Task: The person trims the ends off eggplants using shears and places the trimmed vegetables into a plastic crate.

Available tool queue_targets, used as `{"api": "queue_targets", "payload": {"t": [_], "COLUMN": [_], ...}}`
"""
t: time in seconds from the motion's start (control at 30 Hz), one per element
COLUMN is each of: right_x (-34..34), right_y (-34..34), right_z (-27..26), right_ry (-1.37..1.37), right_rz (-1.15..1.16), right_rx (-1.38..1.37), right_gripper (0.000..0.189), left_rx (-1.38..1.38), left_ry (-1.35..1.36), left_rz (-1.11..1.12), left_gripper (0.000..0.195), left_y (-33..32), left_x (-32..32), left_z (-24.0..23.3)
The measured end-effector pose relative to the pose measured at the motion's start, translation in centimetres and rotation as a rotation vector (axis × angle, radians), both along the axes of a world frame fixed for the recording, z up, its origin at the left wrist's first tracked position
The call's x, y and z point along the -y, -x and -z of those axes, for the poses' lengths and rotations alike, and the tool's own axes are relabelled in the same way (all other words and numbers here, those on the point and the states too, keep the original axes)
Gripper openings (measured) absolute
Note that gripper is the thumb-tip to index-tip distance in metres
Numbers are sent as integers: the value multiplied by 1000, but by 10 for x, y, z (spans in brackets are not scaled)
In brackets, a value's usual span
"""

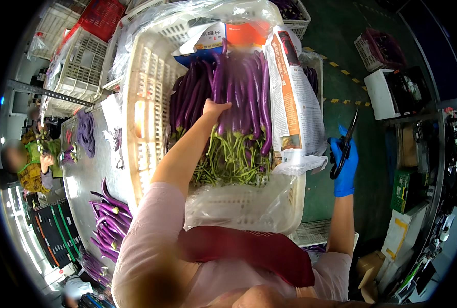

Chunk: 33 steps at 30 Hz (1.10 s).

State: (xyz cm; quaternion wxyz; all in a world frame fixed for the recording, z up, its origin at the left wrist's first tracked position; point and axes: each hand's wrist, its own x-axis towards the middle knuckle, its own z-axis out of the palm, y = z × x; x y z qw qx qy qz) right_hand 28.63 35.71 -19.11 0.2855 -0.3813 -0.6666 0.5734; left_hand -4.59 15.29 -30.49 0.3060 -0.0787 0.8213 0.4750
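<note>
Long purple eggplants lie side by side in a white plastic crate, their green stems pointing towards me. My bare left hand is on top of the layer, its thumb and fingers around one eggplant whose tip reaches past the others. Part of its grip is hidden. Off the crate's right side, my right hand in a blue glove holds black-handled scissors, blades pointing away from me. Printed paper covers the crate's right wall, and clear plastic film lines its near end.
More eggplants lie on a metal table at left, with a purple net. Stacked crates stand behind it. A person works at the table's far side. Boxes and shelving line the right.
</note>
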Motion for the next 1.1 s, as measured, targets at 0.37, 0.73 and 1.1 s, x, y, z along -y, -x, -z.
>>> {"api": "queue_targets", "payload": {"t": [0.37,0.73,1.1], "right_x": [12,20,56], "right_y": [-18,-25,3], "right_z": [6,16,-131], "right_ry": [198,370,-96], "right_rz": [71,65,76], "right_rx": [74,-157,-267], "right_gripper": [39,39,39], "left_rx": [-50,-400,568], "left_ry": [-161,357,-1057], "left_rz": [106,435,280], "left_gripper": [55,53,62], "left_y": [-33,-57,-41], "left_x": [5,-20,105], "left_z": [30,14,-132]}}
